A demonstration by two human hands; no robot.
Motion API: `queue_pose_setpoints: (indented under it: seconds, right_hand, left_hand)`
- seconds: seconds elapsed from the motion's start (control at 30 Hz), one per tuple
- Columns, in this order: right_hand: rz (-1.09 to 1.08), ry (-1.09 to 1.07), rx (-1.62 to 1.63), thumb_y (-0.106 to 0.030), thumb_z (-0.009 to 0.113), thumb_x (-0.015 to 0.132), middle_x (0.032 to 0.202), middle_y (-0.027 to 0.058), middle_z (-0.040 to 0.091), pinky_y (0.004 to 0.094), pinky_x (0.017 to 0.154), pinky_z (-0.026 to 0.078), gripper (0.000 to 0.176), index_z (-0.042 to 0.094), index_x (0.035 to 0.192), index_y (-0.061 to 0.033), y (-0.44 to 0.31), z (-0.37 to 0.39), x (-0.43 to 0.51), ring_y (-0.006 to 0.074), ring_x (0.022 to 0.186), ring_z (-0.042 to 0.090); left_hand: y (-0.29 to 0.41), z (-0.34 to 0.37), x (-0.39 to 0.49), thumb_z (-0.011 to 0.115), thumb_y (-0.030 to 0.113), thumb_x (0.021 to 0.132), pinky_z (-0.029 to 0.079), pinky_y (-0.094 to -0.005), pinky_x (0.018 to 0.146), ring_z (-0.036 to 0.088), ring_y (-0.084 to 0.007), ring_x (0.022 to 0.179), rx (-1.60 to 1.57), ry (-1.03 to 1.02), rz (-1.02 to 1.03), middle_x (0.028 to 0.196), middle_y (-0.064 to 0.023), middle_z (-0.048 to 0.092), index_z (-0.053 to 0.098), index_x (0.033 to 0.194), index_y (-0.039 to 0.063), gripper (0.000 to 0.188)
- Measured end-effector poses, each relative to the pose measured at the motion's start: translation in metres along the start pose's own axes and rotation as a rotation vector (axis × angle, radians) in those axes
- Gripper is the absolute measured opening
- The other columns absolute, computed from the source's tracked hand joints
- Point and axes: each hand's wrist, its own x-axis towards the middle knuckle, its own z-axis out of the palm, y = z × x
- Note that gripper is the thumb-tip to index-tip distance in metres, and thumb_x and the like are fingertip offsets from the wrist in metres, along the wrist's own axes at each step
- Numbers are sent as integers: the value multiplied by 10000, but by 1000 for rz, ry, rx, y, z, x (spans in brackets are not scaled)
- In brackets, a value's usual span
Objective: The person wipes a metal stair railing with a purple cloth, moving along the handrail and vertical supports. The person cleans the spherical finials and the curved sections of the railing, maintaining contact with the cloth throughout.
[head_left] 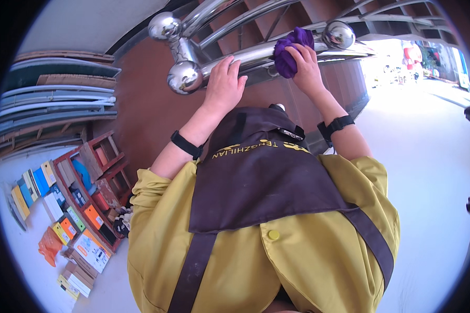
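Note:
My right hand (307, 68) grips a bunched purple cloth (286, 58) and presses it on a thick polished metal handrail (254, 54), close to the steel ball (338, 35) at the rail's right part. The cloth hides the rail beneath it. My left hand (224, 84) rests on the same rail further left, fingers spread a little, holding nothing. Beside it, a larger steel ball (185, 77) joins a short metal post (183, 50) with another ball (165, 26) at its far end.
Reddish-brown stair steps (254, 19) lie behind the railing. At the left, long boards and frames (58, 94) are stacked near a red wooden rack (68, 172) with boxes and an orange bag (51, 245). A bright doorway area (407, 74) shows at the right.

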Motion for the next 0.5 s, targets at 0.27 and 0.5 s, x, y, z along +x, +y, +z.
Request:
queue_pose_setpoints:
  seconds: [0.27,0.5]
  right_hand:
    - [84,195,31,6,683,605,1230,98,521,442,945,438,703,534,1269,-169,-21,-74,-21,380,1136,461]
    - [81,-8,-235,-109,739,609,1341,42,476,483,1067,331,663,575,1235,-251,-5,-118,26,359,1292,347]
  left_hand:
    - [27,12,30,651,222,836,355,-439,1039,451,-364,1220,21,-73,74,1263,-233,506,559,1185,-44,448]
    - [91,13,76,634,213,856,433,-434,966,518,-391,1142,-220,-88,128,1232,-258,512,455,1258,-47,511]
